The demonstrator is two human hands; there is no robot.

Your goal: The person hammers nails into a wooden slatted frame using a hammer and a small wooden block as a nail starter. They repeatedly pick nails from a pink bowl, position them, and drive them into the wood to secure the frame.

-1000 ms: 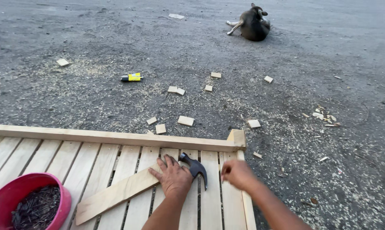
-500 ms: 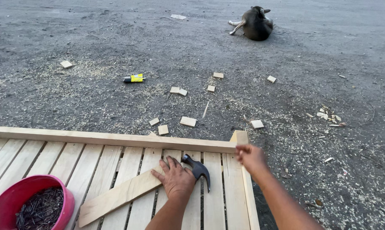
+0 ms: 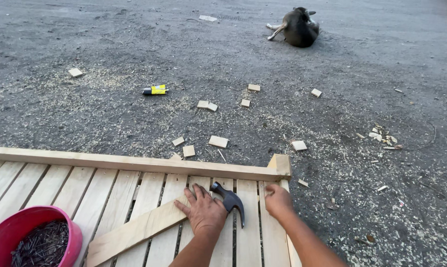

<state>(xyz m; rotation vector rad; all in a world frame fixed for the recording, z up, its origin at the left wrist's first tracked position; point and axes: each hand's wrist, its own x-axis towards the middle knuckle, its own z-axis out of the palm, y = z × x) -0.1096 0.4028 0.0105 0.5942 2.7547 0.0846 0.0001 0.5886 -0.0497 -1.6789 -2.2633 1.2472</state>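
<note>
I look down on a slatted wooden panel point(image 3: 110, 190) lying on dark asphalt ground point(image 3: 85, 113), and my left hand point(image 3: 203, 212) lies flat on it with the fingers spread, pressing on the upper end of a loose diagonal plank point(image 3: 134, 232) that crosses the slats. Just beside that hand, touching its thumb side, a black claw hammer head point(image 3: 229, 200) rests on the slats, its handle hidden under my hand. My right hand point(image 3: 278, 200) hovers over the panel's right edge with the fingers curled in loosely; I cannot tell whether it pinches anything. A raised rail point(image 3: 134, 162) runs along the far side of the panel and ends in a short corner block point(image 3: 281, 164) just above my right hand. At the lower left a red plastic bowl point(image 3: 16, 228) sits on the slats, well apart from both hands, and it holds a dark heap of nails point(image 3: 40, 244) that fills most of its inside. Beyond the rail the ground is strewn with sawdust and small wood offcuts point(image 3: 218, 142), and a yellow-and-black tool point(image 3: 155, 90) lies among them. Far off, at the top of the view, a dark dog point(image 3: 297, 28) lies on the asphalt.
</note>
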